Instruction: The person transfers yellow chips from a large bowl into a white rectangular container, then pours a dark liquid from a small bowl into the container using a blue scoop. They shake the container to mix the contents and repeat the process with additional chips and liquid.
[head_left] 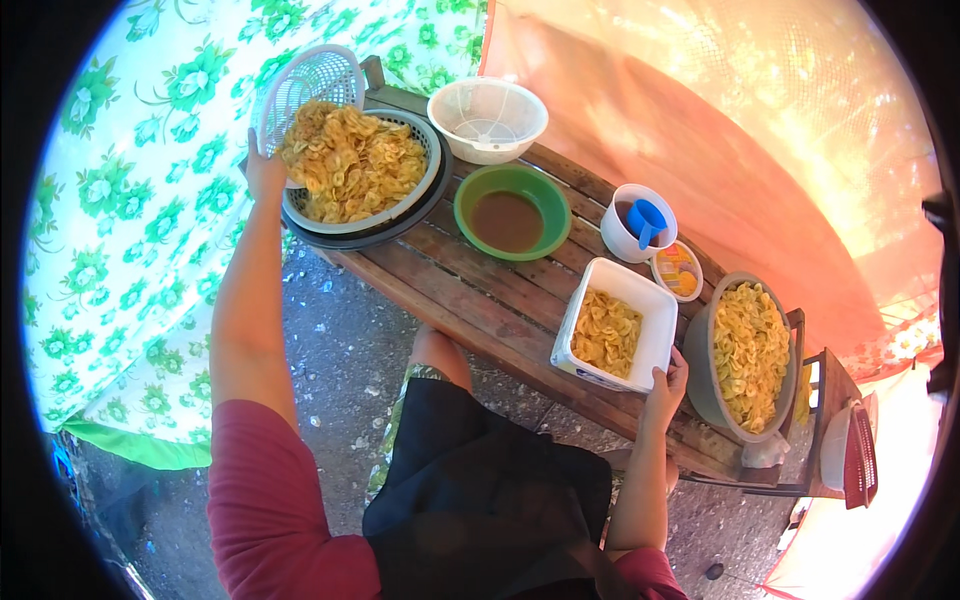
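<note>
My left hand (265,175) is closed on the rim of a white perforated basket (325,75), which is tipped on its side. Yellow chips, like sliced banana, lie heaped against its mouth and fill the grey colander (432,165) below. That colander rests in a dark basin (405,228) at the bench's far left. With the fingers of my right hand (668,385) closed on its near right corner, a white rectangular tub (655,325) tilts slightly over the bench. More chips (606,335) lie inside the tub.
On the slatted wooden bench (425,270) stand a white strainer (490,150), a green basin (465,215) of brown liquid, and a white bucket (618,240) with a blue cup (646,217). Beside a round lid (682,290) sits a grey basin (708,385) full of chips. Cloth sheets hang behind.
</note>
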